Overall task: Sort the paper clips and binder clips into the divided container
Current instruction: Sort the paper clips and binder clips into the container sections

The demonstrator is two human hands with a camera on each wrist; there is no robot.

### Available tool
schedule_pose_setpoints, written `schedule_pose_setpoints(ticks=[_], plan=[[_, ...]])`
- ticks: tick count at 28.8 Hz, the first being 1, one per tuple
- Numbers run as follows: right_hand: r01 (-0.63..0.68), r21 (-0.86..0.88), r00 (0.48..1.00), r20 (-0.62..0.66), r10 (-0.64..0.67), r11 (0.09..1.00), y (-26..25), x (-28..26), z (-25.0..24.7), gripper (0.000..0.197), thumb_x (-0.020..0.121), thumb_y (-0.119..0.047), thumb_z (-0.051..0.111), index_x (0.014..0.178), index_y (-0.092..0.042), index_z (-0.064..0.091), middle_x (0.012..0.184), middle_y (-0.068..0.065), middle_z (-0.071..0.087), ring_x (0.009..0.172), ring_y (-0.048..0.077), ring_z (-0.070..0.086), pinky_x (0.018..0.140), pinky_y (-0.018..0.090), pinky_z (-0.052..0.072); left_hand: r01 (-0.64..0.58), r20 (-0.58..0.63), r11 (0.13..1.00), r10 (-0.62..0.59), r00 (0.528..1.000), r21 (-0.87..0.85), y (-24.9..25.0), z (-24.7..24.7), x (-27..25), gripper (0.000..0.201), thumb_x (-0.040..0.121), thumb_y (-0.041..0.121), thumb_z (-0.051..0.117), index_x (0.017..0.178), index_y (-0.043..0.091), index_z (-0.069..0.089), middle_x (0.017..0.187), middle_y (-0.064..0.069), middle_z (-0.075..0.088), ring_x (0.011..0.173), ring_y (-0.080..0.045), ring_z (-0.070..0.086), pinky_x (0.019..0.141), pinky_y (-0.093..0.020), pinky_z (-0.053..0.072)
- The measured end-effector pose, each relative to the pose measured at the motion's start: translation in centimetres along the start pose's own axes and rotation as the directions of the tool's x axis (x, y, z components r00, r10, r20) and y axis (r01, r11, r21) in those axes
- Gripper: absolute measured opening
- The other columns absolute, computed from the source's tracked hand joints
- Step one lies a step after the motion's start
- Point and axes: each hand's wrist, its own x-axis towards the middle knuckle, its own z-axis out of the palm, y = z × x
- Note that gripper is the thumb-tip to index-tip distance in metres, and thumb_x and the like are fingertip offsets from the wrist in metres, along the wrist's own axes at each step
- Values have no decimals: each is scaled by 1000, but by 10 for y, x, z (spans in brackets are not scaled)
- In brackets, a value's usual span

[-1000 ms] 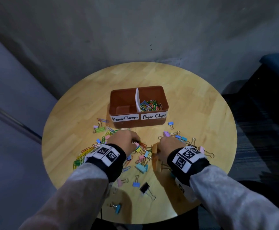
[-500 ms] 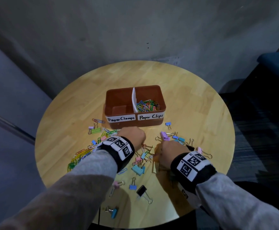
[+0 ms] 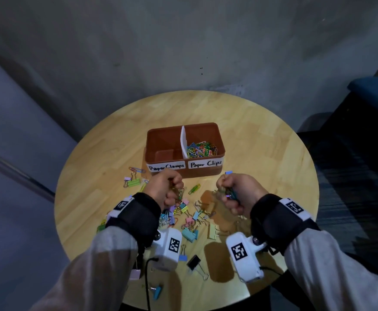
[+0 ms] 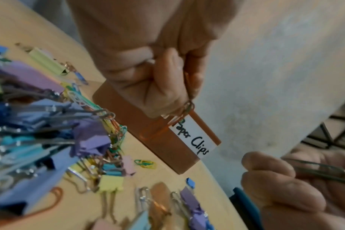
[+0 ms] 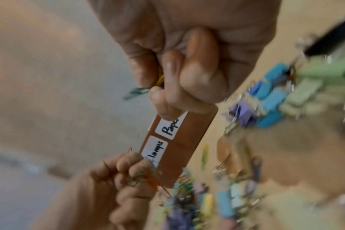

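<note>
Round wooden worktop [image 3: 262,158]: paper clips [image 3: 176,191] are gripped in the fisted left hand [image 3: 164,189], more in the clenched right hand [image 3: 237,194]. At 12 o'clock stands the divided container [image 3: 206,171]; binder clips [image 3: 189,217] lie scattered at 6.

One round wooden table [image 3: 262,135]. One brown divided container [image 3: 206,172] at 12 o'clock of table centre: two compartments, two white labels. One heap of paper clips [image 3: 202,149] in its right compartment, too many to count. Binder clips [image 3: 189,235] scattered from 6 to 9 o'clock, tangled, more than a dozen; exactly one black binder clip [image 3: 194,262]. Two hands, two wrist cameras.
</note>
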Motion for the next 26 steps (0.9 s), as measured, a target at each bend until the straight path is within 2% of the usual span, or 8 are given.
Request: schedule_pose_setpoints(ticks=[6,11,15,18,20,22,24,26], plan=[[-89,348,973,230,7,933,-1,7,5,20,76,-27,44,66,-11,51,58,5,46,40,14,37,34,12,24,75,117,859,-18,993,-506,7,-5,-12,54,98,41,40,49,21,33,45,6,31,36,-7,24,32,-16,19],[-163,383,978,186,96,909,3,21,16,40,99,-34,38,64,-15,41,51,1,42,41,15,47,32,13,32,154,159,628,-48,986,-763,1,0,-13,54,100,39,38,51,16,37,48,4,35,45,-12,38,44,-21,51],[-157,290,986,98,134,944,0,25,23,28,101,-23,39,81,-11,55,56,2,52,40,12,50,33,14,34,286,185,754,-218,958,-591,-1,2,-7,42,100,28,40,62,10,49,61,-4,53,49,-14,57,38,-19,49],[29,-157,998,-58,-39,987,-1,28,21,24,97,-20,50,77,-14,63,54,-4,46,39,7,38,34,16,25,224,57,866,-222,973,-447,4,2,-8,30,98,17,41,75,5,56,64,-12,64,46,-16,62,38,-21,51],[97,-512,979,-107,-176,853,-1,28,21,20,89,-16,63,69,-16,68,53,-7,56,45,6,50,40,15,35,220,27,900,-226,974,-377,8,1,-11,30,99,14,39,79,0,57,70,-20,68,50,-23,67,44,-27,56],[108,-797,963,-64,-260,594,-1,30,22,11,80,-14,69,70,-19,72,66,-9,66,70,8,63,61,19,47,248,29,913,-252,967,-323,10,-1,-11,34,100,16,38,74,1,54,73,-23,69,56,-27,70,48,-31,58],[39,-958,969,-33,-244,283,0,30,26,6,77,-22,73,83,-23,73,87,-5,69,86,16,63,74,25,49,254,-4,931,-264,965,-262,11,-1,-9,36,99,20,44,68,4,52,67,-19,68,52,-23,68,44,-29,57],[-10,-996,972,-30,-233,88,1,31,27,18,76,-28,74,93,-25,68,99,-1,66,91,21,61,74,27,46,246,-47,954,-257,965,-170,10,2,-5,35,98,22,50,66,9,50,56,-10,62,39,-12,58,36,-20,50]])
